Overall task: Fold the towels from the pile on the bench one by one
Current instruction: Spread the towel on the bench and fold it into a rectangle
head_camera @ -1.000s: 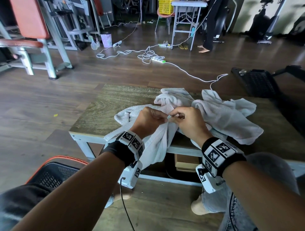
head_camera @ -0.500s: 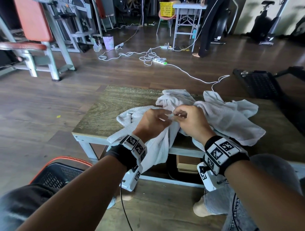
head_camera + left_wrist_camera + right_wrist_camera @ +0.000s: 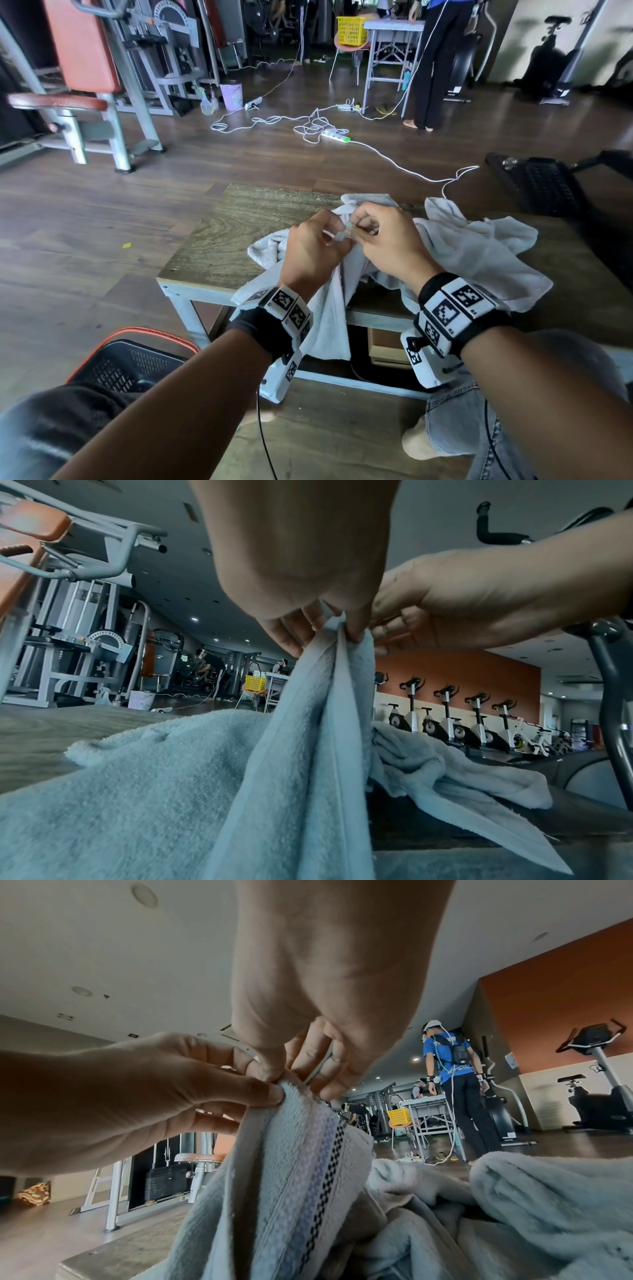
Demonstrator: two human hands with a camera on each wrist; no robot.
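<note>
A pale grey towel [image 3: 325,322] hangs from both hands over the front edge of the wooden bench [image 3: 219,246]. My left hand [image 3: 317,246] pinches its top edge, and my right hand [image 3: 380,241] pinches the same edge right beside it. In the left wrist view the left hand [image 3: 329,626] holds the bunched hem of the towel [image 3: 308,764]. The right hand [image 3: 301,1074] in its own wrist view grips the towel [image 3: 294,1164] at a corner with a blue and black striped band. A crumpled pile of towels [image 3: 479,253] lies on the bench behind and to the right.
A black basket with an orange rim [image 3: 130,363] stands on the floor at lower left. White cables and a power strip [image 3: 335,135] lie beyond the bench. Gym machines [image 3: 89,85] stand at left, and a person in black trousers [image 3: 435,65] stands by a far table.
Both hands have risen a little and moved away from me with the towel edge pinched between them. The head camera has tilted upward, showing more of the room.
</note>
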